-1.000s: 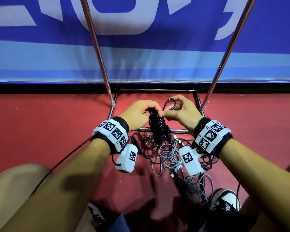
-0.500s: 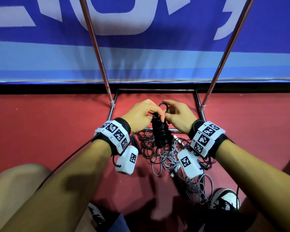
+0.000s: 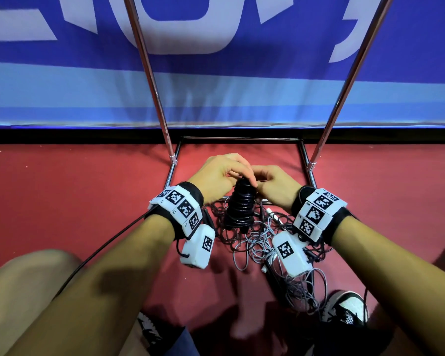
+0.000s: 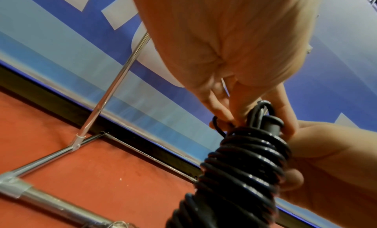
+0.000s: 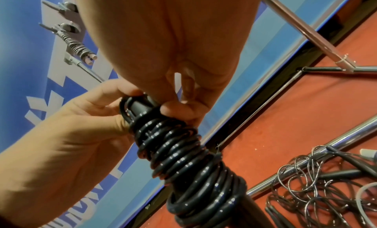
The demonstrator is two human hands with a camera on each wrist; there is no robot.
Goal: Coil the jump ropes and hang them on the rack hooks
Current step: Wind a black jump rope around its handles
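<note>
A black jump rope (image 3: pixel 242 206) is wound in tight turns around its handles and stands upright between my hands, above the red floor. My left hand (image 3: pixel 244 176) pinches the top end of the bundle, where the handle cap (image 4: pixel 273 121) and a small rope loop stick out. From the other side my right hand (image 3: pixel 261 185) grips the top turns, its fingers (image 5: pixel 177 110) curled against the coil (image 5: pixel 183 150). In the right wrist view, a grey coiled rope (image 5: pixel 75 42) hangs from a hook high on the rack.
Loose grey and black ropes (image 3: pixel 262 237) lie tangled on the floor under my wrists. The rack's chrome uprights (image 3: pixel 149 73) rise on both sides and its base frame (image 3: pixel 239 138) lies just ahead. A blue banner wall stands behind it. My shoe (image 3: pixel 344 309) is at the lower right.
The rope loop that my right hand held above the coil has shrunk out of sight. Both hands have come together on the top of the bundle.
</note>
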